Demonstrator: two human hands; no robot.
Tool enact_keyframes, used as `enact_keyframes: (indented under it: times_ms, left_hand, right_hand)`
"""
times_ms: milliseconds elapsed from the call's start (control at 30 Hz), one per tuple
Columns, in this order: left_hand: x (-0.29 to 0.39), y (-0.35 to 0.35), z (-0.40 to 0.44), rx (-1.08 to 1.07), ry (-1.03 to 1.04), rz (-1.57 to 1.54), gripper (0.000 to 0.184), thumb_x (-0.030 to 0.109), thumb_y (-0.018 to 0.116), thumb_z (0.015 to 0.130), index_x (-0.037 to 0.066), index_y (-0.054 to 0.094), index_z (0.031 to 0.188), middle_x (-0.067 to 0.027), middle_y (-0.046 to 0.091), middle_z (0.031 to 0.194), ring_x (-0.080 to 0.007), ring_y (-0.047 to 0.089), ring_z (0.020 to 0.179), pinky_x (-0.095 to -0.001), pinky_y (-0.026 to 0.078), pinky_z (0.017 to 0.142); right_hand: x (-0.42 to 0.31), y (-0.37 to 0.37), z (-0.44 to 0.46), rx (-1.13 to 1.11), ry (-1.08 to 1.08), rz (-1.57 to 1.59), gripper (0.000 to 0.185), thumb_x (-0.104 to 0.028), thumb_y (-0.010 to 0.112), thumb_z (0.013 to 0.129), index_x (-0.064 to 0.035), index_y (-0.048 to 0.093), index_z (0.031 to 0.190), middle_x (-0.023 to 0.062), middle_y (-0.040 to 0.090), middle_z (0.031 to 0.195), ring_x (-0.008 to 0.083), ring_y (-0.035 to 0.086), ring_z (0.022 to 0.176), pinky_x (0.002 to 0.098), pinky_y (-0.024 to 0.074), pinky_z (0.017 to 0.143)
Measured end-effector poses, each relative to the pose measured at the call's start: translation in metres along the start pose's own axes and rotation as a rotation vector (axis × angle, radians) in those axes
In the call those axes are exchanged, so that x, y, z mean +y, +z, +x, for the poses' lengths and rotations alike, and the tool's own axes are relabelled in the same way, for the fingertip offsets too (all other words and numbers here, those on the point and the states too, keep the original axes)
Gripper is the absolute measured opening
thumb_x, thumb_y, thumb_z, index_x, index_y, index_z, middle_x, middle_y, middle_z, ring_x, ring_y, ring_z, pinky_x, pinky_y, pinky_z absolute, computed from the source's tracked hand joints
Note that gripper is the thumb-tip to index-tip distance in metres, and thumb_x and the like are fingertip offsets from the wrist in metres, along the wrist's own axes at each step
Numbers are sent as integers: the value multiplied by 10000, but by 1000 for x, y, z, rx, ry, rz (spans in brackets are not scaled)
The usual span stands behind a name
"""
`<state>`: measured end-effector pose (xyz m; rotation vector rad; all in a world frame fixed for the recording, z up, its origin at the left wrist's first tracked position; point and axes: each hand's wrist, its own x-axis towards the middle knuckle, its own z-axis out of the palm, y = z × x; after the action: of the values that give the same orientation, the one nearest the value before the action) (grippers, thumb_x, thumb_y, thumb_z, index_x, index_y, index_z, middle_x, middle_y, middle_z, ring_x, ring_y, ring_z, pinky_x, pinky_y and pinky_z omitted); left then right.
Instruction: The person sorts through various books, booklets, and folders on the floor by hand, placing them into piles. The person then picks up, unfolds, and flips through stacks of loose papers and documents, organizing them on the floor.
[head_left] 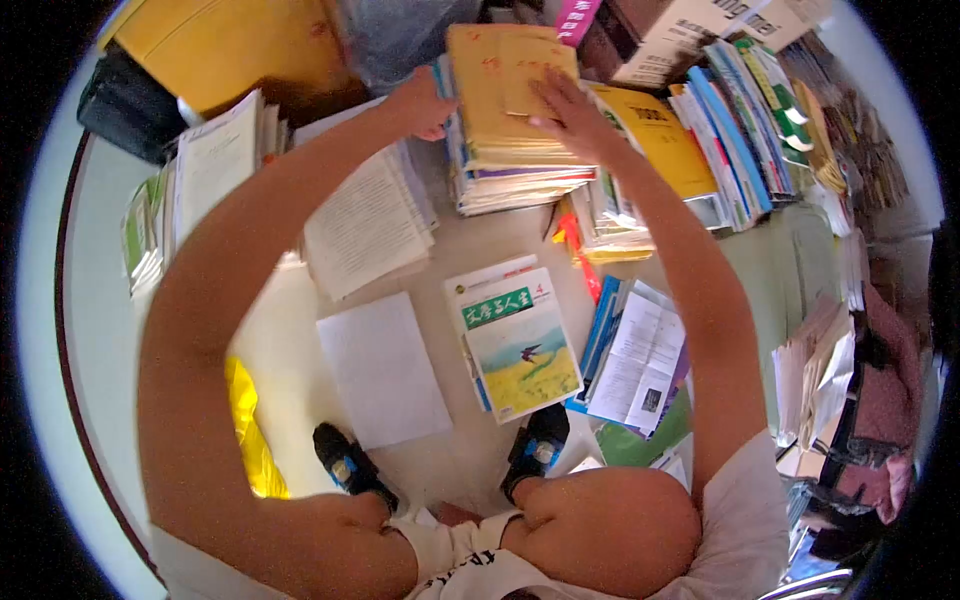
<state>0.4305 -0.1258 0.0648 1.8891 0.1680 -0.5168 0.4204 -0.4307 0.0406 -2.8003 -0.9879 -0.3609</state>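
Flat tan paper envelope (488,100) atop a thick, ragged-edged paper stack (520,188) on smooth, pale floor (470,240). Right hand (578,116) across it, fingers spread; left hand (420,103) at the stack's left edge, fingers curled, pinch unclear. Nearer, glossy rectangular magazine (522,350).

Right hand (575,118) spread on a brown envelope (490,95)

Through the head camera I see the left hand (420,108) at the left edge of the envelope-topped stack (522,188); I can't tell whether it touches. On the floor (450,468), a white sheet (385,370) lies beside a bird-covered magazine (520,350), near the shoes (540,445).
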Motion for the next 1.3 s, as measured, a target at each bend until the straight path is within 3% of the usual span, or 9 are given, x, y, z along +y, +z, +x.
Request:
enact_keyframes:
  times_ms: [100, 200, 233, 367, 400, 533, 633, 1033, 1300]
  left_hand:
    - [-61, -62, -92, 10, 307, 381, 295, 207, 616, 921, 4, 609, 1135, -100, 681, 774, -177, 693, 706, -310, 552, 636]
    - [-122, -83, -196, 3, 182, 201, 205, 120, 575, 925, 32, 610, 1107, -65, 644, 741, -137, 654, 658, -275, 545, 647]
    - [-148, -84, -224, 19, 158, 93, 205, 97, 572, 918, 36, 606, 1111, -55, 634, 749, -136, 643, 649, -270, 545, 655]
    - [-209, -61, -284, 331, 300, 206, 248, 65, 630, 875, 66, 598, 1121, -112, 602, 1001, -220, 646, 930, -352, 562, 780]
    - [-222, -65, -281, 393, 497, 608, 366, 120, 694, 847, 109, 589, 1198, -170, 542, 1229, -327, 533, 1189, -446, 484, 979]
    - [-226, -49, -265, 406, 522, 812, 573, 246, 734, 837, 193, 511, 1362, -173, 291, 1521, -440, 305, 1381, -486, 377, 1105]
    - [-249, -47, -251, 295, 393, 777, 546, 244, 727, 844, 186, 522, 1347, -172, 299, 1511, -435, 324, 1371, -492, 398, 1092]
    - [-266, -39, -246, 399, 458, 685, 492, 171, 703, 841, 175, 553, 1309, -169, 326, 1500, -442, 357, 1337, -503, 397, 1093]
    - [-262, -43, -241, 404, 491, 665, 398, 168, 687, 851, 153, 594, 1238, -147, 373, 1438, -419, 407, 1282, -482, 461, 1030]
  right_hand:
    - [-56, -41, 4, -86, 163, -185, 667, -345, 645, 907, -131, 382, 1480, 157, 262, 1567, 329, 287, 1437, 460, 288, 1160]
    - [-105, -43, 8, 188, -208, 19, 457, -300, 644, 917, -119, 531, 1321, 134, 446, 1445, 332, 405, 1351, 466, 328, 1127]
    - [-153, -61, 12, -83, -80, 103, 407, -259, 648, 908, -112, 553, 1275, 123, 501, 1385, 320, 466, 1291, 448, 378, 1089]
    - [-235, 30, 5, 81, -208, 341, 349, -192, 660, 872, -18, 572, 1161, 157, 563, 1075, 323, 583, 1027, 422, 486, 893]
    - [-248, 53, 4, -35, -46, 427, 403, -237, 688, 843, -4, 577, 1152, 190, 569, 1082, 356, 566, 1049, 446, 475, 920]
    - [-259, 107, 11, -115, 172, 461, 513, -297, 754, 775, 17, 574, 1138, 241, 578, 1076, 410, 548, 1052, 490, 455, 929]
    - [-262, 127, 20, -84, 312, 508, 493, -265, 804, 743, 35, 575, 1060, 181, 582, 968, 296, 591, 932, 396, 497, 823]
    - [-268, 146, 48, 16, 596, 741, 458, -330, 790, 739, -11, 624, 1023, 165, 675, 882, 333, 654, 812, 416, 520, 759]
    - [-269, 142, 48, -26, 470, 640, 260, -234, 769, 805, -6, 686, 900, 113, 708, 821, 229, 674, 758, 355, 527, 716]
